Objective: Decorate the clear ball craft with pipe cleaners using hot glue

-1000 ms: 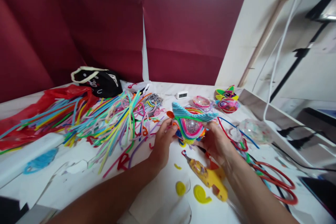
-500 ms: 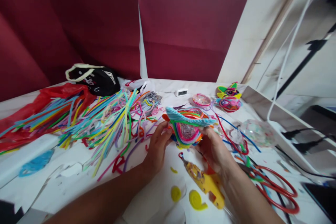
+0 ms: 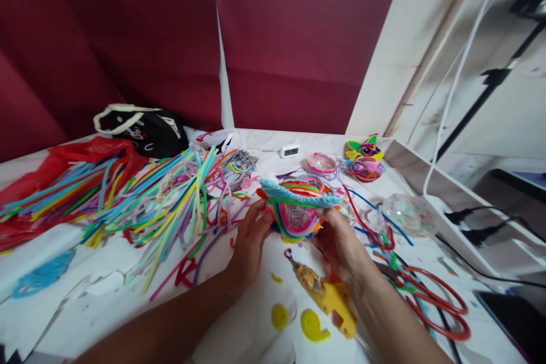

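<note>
Between my two hands is a rounded craft piece of coiled pipe cleaners (image 3: 298,210), with a light-blue ridge across its top, rainbow bands and a clear-looking middle. My left hand (image 3: 251,233) grips its left side, thumb and fingers closed near an orange tip. On the right side, my right hand (image 3: 341,239) is closed around the edge, its lower fingers partly hidden. Just below lies a yellow glue gun (image 3: 326,296), partly behind my right wrist. Two yellow pipe-cleaner coils (image 3: 313,325) rest on the white table to its left.
Loose pipe cleaners (image 3: 170,199) spread over the left, beside a red plastic bag (image 3: 85,151) and a black bag (image 3: 149,133). Red-handled scissors (image 3: 443,296), a clear ball (image 3: 407,213) and a phone-like dark slab (image 3: 512,318) lie right. A finished-looking colourful figure (image 3: 365,159) stands behind.
The whole view has shifted slightly, so things appear a little further left. Both hands keep their hold on the pipe-cleaner piece, which looks almost unchanged.
</note>
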Available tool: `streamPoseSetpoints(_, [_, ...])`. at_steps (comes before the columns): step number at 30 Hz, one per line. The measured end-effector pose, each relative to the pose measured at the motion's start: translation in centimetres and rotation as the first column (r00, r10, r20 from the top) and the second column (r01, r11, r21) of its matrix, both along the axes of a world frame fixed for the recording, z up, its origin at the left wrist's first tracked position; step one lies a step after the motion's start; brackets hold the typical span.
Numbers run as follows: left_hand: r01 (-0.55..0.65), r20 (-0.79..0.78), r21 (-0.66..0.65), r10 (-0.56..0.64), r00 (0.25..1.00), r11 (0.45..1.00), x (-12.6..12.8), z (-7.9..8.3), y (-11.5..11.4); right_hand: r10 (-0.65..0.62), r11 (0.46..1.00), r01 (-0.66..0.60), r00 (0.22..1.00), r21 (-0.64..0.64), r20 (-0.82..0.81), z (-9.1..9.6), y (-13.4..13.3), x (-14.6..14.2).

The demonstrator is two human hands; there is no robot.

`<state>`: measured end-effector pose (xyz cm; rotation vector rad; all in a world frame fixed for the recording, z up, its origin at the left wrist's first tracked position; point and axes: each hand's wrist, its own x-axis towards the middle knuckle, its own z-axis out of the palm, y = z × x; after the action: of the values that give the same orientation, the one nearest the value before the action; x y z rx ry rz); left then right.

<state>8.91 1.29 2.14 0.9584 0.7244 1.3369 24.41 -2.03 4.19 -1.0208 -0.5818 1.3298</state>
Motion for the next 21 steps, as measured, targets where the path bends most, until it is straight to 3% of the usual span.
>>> streamPoseSetpoints(14, [-0.021, 0.032, -0.018, 0.022, 0.999, 1.0, 0.2, 0.1, -0.5, 0.072, 0.996, -0.073, 0.997, 0.051, 0.026, -1.2, 0.3, 0.9])
streamPoseSetpoints(21, [-0.005, 0.011, 0.027, 0.004, 1.0, 1.0, 0.0, 0.0, -0.4, 0.044, 0.994, -0.041, 0.999, 0.102, -0.03, -1.8, 0.6, 1.0])
